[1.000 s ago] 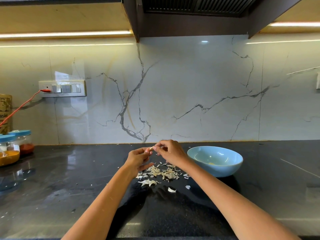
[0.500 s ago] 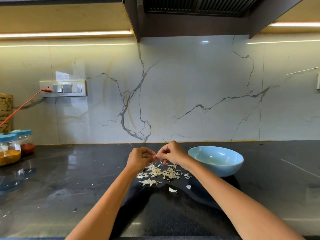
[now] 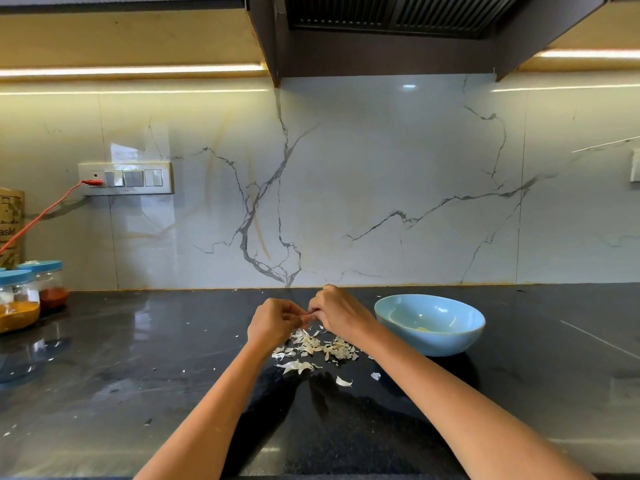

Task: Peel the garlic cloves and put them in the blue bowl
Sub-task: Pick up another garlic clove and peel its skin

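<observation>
My left hand (image 3: 273, 323) and my right hand (image 3: 337, 315) meet fingertip to fingertip just above the black counter, both pinching a small garlic clove (image 3: 307, 316) that is mostly hidden by the fingers. Below them lies a heap of white garlic skins (image 3: 317, 348). The blue bowl (image 3: 429, 325) stands right of my right hand, with a pale peeled piece at its bottom.
Two blue-lidded spice jars (image 3: 20, 299) stand at the far left by the wall, under a switch plate (image 3: 124, 178) with a red cable. Loose skin bits (image 3: 344, 381) lie nearer to me. The marble backsplash rises right behind the counter.
Both hands have dropped slightly toward the skin heap and closed together. The clove, visible between the fingertips a second ago, is now nearly covered.
</observation>
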